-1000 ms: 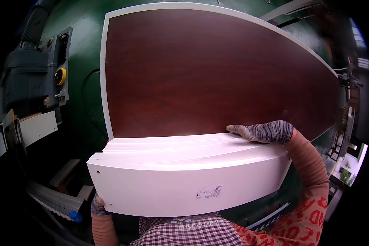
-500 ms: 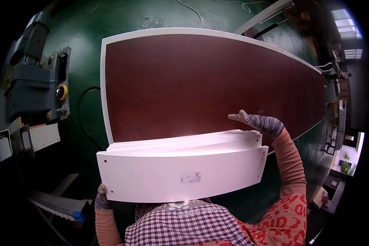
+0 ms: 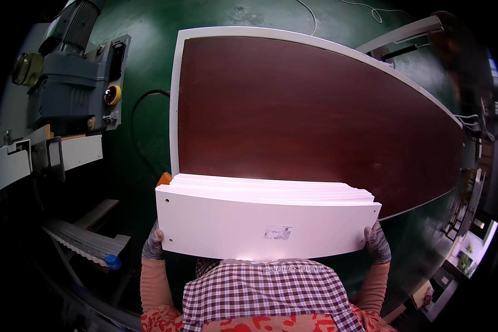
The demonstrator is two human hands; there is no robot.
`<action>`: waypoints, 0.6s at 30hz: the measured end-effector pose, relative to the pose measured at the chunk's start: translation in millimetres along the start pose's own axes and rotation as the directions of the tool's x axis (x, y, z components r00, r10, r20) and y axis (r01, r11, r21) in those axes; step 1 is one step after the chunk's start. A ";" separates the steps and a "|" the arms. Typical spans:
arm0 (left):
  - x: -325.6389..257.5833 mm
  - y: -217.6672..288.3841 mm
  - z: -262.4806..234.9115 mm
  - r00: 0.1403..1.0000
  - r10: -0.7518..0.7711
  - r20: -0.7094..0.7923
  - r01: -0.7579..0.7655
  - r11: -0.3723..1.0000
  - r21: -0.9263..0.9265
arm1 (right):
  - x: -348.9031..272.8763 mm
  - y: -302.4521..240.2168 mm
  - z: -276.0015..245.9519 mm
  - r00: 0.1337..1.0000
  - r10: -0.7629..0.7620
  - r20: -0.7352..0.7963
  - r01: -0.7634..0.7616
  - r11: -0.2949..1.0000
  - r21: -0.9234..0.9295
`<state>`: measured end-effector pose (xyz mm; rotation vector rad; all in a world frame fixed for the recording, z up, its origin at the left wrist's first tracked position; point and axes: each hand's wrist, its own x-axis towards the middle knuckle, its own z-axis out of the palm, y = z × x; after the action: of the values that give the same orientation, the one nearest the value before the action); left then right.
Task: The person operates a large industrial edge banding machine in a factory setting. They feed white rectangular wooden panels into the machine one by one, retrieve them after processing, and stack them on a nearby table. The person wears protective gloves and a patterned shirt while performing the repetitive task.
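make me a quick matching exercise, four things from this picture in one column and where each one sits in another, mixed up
Things:
1. stack of white panels
2. large brown board
3. grey motor
4. left hand

Places:
A. far left, mounted by a yellow knob
B. at the stack's left end
C. flat on the green surface, white-edged
D. held between both gloved hands

Pairs: 1-D, 2-C, 3-A, 4-B

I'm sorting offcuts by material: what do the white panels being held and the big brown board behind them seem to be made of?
The stack of white panels, gripped at its ends by the left hand and right hand, looks like laminated engineered board: smooth matte white faces, small drilled holes, a stuck-on label. The brown board looks like wood-grain laminate with white edge banding. The cores are hidden.
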<state>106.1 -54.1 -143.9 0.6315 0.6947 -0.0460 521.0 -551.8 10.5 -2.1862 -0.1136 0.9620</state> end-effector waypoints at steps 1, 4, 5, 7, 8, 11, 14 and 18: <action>-0.1 1.4 2.3 1.000 -0.014 -0.003 0.014 1.000 0.016 | -4.6 -9.8 9.7 0.998 0.035 -0.049 -0.032 0.998 0.063; 7.5 13.0 2.9 0.999 -0.037 0.011 0.036 0.997 0.074 | 1.2 -13.3 25.3 0.967 0.133 -0.216 -0.062 0.950 0.306; 9.7 15.6 7.2 0.999 -0.045 0.014 0.044 0.996 0.073 | 9.2 -14.1 22.9 0.972 0.120 -0.203 -0.057 0.955 0.292; 19.8 29.1 22.1 0.997 -0.061 0.042 0.057 0.994 0.090 | 17.6 -9.6 17.6 0.978 0.087 -0.192 -0.031 0.959 0.280; 16.2 28.9 30.2 0.998 -0.050 0.042 0.046 0.995 0.091 | 24.3 -17.2 19.0 0.982 0.082 -0.171 -0.016 0.934 0.357; 27.9 48.2 57.1 0.992 -0.063 0.110 0.047 0.989 0.142 | 19.0 4.7 15.8 0.993 0.080 -0.083 -0.034 0.891 0.452; 25.6 51.9 69.0 0.989 -0.086 0.120 0.069 0.988 0.141 | 13.5 3.5 20.5 0.998 0.001 -0.061 0.023 0.924 0.381; 27.7 27.8 43.0 0.969 -0.195 0.154 0.184 0.980 0.079 | 34.9 -8.0 28.7 0.999 0.001 -0.044 0.012 0.954 0.300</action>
<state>159.4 -50.9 -120.7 0.6135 0.5964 -0.2948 528.4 -516.9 -18.3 -1.9238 0.0451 0.8658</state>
